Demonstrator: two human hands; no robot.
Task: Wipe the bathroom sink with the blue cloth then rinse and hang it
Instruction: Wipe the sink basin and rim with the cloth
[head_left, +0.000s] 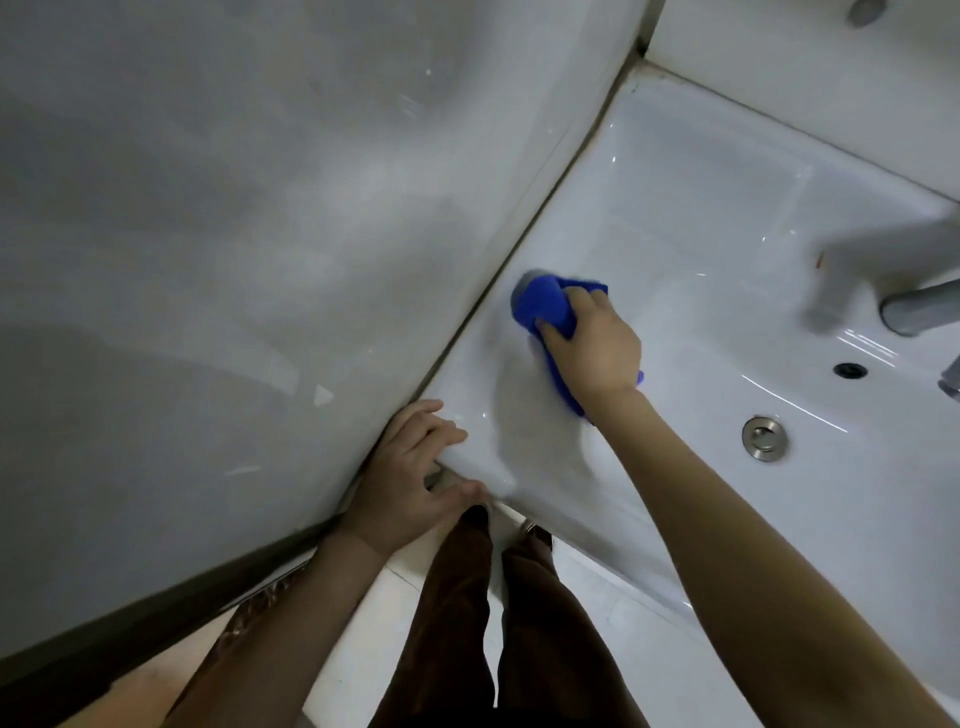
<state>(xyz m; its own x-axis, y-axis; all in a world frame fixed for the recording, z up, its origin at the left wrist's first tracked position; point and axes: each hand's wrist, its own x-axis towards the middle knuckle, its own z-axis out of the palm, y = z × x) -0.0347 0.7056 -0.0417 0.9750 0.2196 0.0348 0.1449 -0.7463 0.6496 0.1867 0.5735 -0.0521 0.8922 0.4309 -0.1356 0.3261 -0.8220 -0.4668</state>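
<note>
Your left hand (410, 467) grips the sink (675, 218) corner; your right hand (592, 348) clutches the blue cloth (540, 306), wiping its rim. Rinsing and hanging seem left.

Both curled: left hand (410, 483), right hand (592, 348)

A bathroom corner in dim light.
A glossy grey wall (182, 234) meets a white wall (779, 62); below lies a pale tiled floor (392, 603).
</note>
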